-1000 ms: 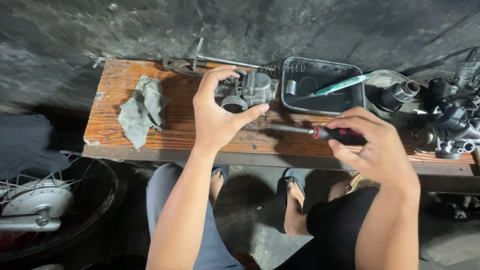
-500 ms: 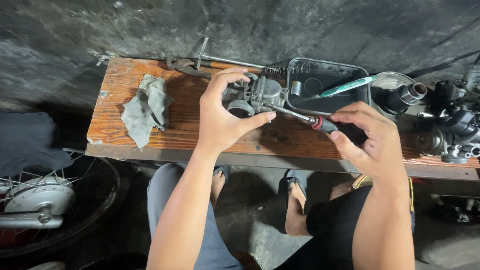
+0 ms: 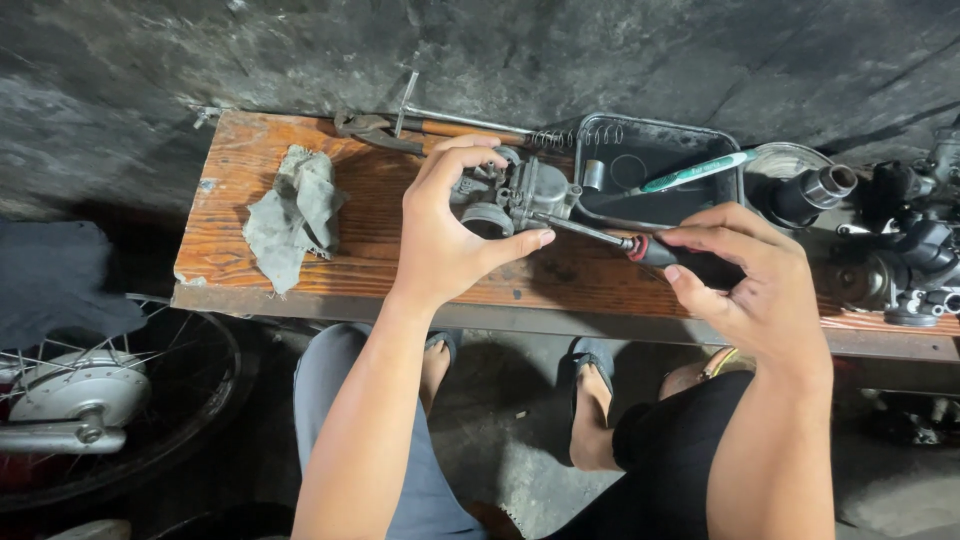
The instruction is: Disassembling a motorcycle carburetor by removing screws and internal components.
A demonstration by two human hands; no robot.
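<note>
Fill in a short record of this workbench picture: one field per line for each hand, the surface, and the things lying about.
Left hand: left hand grips a grey metal engine part
Right hand: right hand holds a screwdriver, tip against the engine part
Surface: wooden bench
Left of hands: crumpled grey rag
Behind: pliers, coil spring
Right: dark tray holding a green toothbrush
Below left: spoked wheel

Both arms bare, no sleeves or gloves on the left hand (image 3: pixel 445 235) or right hand (image 3: pixel 752 282); grey-blue trousers one leg, black the other; dark sandals on bare feet.
</note>
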